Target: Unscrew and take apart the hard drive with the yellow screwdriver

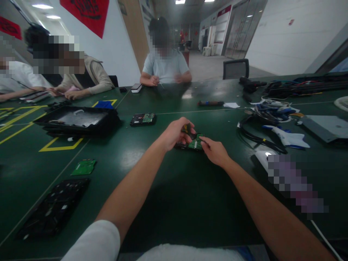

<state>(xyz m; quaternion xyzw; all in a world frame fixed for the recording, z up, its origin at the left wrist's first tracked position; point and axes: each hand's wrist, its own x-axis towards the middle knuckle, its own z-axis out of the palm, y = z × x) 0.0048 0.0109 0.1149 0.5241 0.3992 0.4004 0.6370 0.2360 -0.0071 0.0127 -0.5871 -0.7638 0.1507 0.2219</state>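
curling around a dark, yellow-marked tool (186,128), the fingers of my left hand (179,133) were closed on its handle. below it, between my two hands, a black drive with a green circuit board (195,144) lay on the dark green worktop (187,195). my right hand (216,151) had its fingertips at the drive's right side; i could not tell whether they gripped anything. a similar drive (143,119) sat farther off, to the left.
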